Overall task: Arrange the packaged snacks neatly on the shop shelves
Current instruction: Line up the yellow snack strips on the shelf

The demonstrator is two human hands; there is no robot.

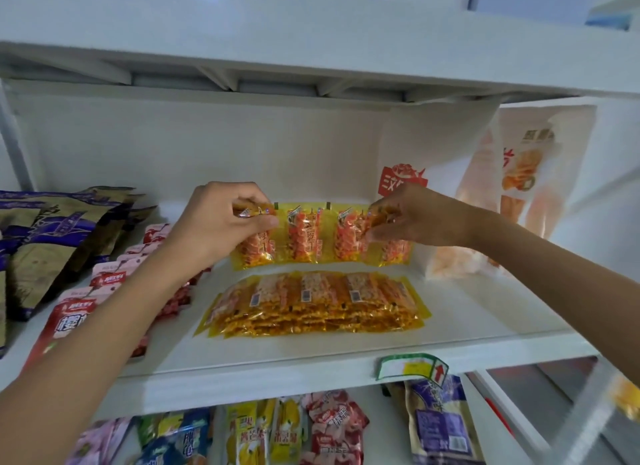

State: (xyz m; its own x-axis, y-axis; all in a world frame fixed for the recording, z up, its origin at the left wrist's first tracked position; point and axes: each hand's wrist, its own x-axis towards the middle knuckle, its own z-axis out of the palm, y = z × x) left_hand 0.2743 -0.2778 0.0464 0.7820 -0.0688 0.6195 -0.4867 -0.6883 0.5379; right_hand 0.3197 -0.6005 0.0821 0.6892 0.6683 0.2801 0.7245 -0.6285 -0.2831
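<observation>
We hold a strip of snack packets (pixel 320 236) upright behind the flat stack (pixel 311 305) on the shelf (pixel 467 322), pouches (pixel 114 281) to its left, big bags (pixel 519 187) to its right.

Both hands sit mid-shelf, left hand (pixel 221 222) and right hand (pixel 412 218) pinching the ends of a strip of yellow snack packets (pixel 322 236) held upright. Directly below the hands lies a flat stack of yellow packets (pixel 311 305), blocking a straight descent. Bare white shelf (pixel 485 312) is open below and right of the right hand. Behind the right hand, tall white bags (pixel 519 187) stand in the way. Left of the left hand, pink pouches (pixel 110 277) and purple-gold bags (pixel 45 242) crowd the shelf. Overhead, the upper shelf (pixel 311 59) caps the space.
</observation>
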